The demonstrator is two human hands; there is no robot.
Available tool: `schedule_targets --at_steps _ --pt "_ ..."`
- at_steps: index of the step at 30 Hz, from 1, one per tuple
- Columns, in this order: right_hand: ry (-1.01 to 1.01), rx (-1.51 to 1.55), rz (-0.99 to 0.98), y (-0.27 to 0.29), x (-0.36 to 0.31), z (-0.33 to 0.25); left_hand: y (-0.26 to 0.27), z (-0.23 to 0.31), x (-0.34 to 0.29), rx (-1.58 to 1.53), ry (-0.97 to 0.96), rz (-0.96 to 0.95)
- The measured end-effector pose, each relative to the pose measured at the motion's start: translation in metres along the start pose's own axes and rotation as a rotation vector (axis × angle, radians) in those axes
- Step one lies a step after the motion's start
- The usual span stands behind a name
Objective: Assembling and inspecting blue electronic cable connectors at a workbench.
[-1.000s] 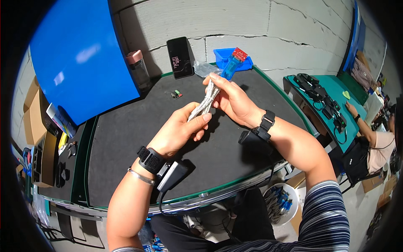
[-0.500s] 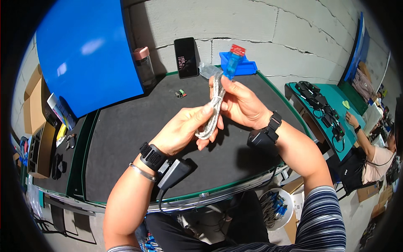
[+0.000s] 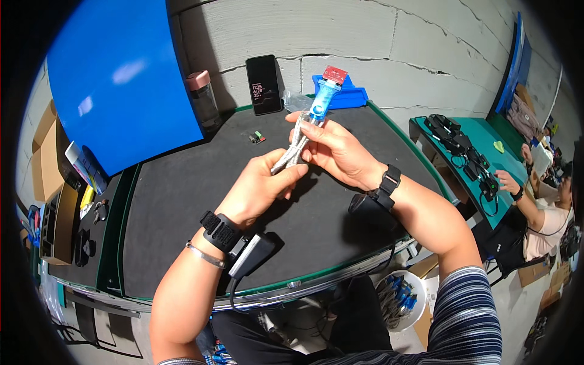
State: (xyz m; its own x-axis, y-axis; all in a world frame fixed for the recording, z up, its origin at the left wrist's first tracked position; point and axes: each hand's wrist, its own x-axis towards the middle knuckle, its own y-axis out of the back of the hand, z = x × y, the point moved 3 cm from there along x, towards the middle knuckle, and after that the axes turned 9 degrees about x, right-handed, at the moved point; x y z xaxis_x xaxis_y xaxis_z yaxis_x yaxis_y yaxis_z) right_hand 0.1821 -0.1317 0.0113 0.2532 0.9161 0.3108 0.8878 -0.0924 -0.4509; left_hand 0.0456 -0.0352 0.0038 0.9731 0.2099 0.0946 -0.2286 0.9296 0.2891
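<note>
Above the black mat (image 3: 194, 243) I hold a bundled silver-grey cable (image 3: 296, 145) in both hands. My left hand (image 3: 255, 185) is closed round its lower loop. My right hand (image 3: 340, 152) pinches its upper end, just below the translucent blue plug (image 3: 323, 100). A flat red piece (image 3: 334, 74) caps the plug's top and points away from me. Part of the cable is hidden behind my fingers. On the mat beyond my hands lie small green electronic parts (image 3: 257, 137).
A blue bin (image 3: 350, 98), a clear plastic bag (image 3: 297, 101), a phone (image 3: 264, 85) and a pink-lidded bottle (image 3: 204, 97) stand at the back. A white bucket of cables (image 3: 417, 304) is below the table's front edge. At right, a person (image 3: 541, 225) works beside a teal table (image 3: 486, 198).
Both hands have shifted slightly left with the cable. The blue plug has turned, showing a broader face, and the left hand has closed further round the loop.
</note>
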Motion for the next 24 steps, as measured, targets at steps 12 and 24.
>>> schedule_targets --at_steps 12,24 --pt "-0.024 -0.031 -0.084 -0.010 -0.005 -0.002 -0.006 0.011 -0.006 -0.017 -0.011 -0.176" --pt "0.020 0.104 0.019 -0.001 0.000 0.001 -0.006 0.014 -0.007 -0.220 -0.035 -0.110"
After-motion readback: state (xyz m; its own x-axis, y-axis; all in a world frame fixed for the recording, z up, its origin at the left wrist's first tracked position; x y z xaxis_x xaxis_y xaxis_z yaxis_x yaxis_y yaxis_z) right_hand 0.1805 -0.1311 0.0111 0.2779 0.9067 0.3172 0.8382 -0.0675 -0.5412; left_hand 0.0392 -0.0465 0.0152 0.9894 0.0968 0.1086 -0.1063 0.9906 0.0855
